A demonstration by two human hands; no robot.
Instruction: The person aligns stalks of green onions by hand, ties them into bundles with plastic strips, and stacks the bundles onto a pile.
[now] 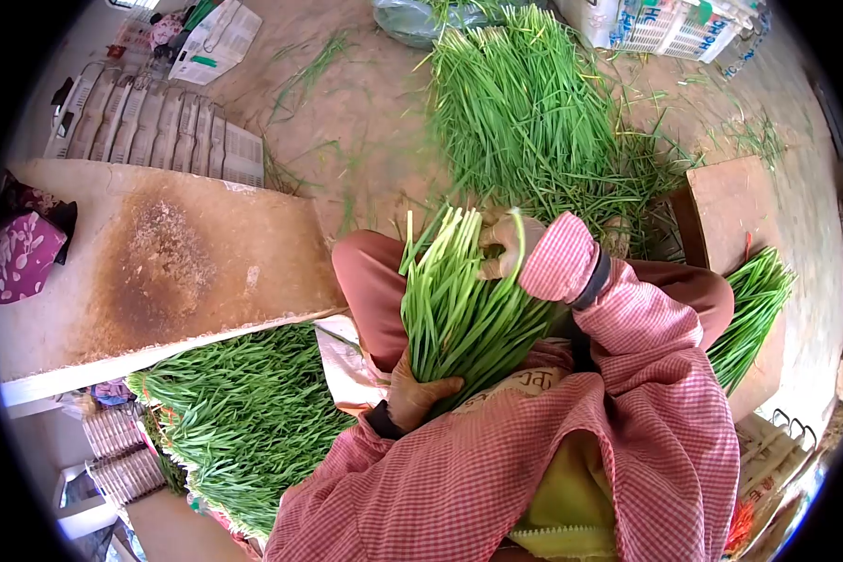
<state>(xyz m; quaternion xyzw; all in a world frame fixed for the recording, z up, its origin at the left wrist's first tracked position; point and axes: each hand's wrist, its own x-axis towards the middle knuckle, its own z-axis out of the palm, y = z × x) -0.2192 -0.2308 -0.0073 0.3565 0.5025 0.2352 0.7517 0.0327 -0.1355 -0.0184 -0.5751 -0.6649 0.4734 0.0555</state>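
Note:
A loose bunch of long green chives [468, 318] lies across my lap, pale stem ends pointing away from me. My left hand [417, 393] wraps round its lower, leafy part near my body. At the pale end, my gloved right hand [513, 245] has its fingers curled against the stems, with one stalk hanging beside them. Part of that hand's grip is hidden by the stems. Beyond my knees a large heap of chives [525, 112] rests on the floor. To my right is another bunch [754, 309], with a red tie near its top.
A stained board [281, 244] extends on the left, with a big pile of chives [244, 412] beside it. White plastic crates [159, 126] stand at the back left, and another crate [665, 33] at the back right. Loose stalks litter the floor. A brown board [735, 211] is at right.

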